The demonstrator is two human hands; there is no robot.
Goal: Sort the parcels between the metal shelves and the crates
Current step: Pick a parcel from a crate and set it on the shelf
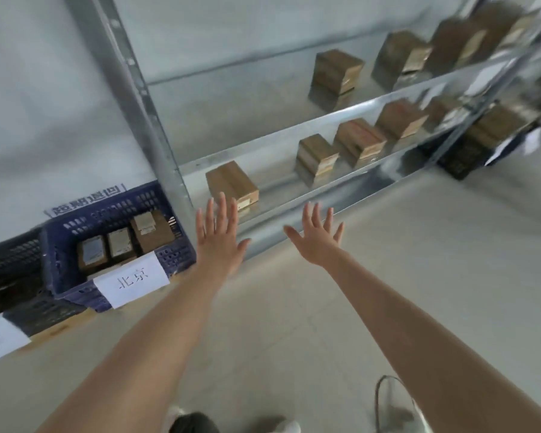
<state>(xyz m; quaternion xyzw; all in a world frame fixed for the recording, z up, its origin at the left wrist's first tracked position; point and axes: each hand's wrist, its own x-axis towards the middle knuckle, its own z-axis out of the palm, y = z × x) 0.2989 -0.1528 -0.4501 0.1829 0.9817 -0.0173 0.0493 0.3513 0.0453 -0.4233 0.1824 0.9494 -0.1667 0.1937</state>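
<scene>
Hands, two of them, stretch out above the floor (294, 307). The left hand (219, 237) and the right hand (317, 242) both have straight, splayed fingers, and neither holds anything. To their left stands a blue crate (116, 203) with three parcels (120, 243) inside, labels facing up, and one black crate (13, 267) beside it. Just past the left hand's fingertips, the nearest parcel (231, 184) lies flat on the lower shelf (275, 176). Its long axis runs front to back, with the labelled end toward the person; I cannot tell whether the fingertips touch it. Three more parcels stand farther along that shelf, and a possible fifth is too blurred to confirm. The upper shelf (247, 98) carries four, the far ones blurred.
</scene>
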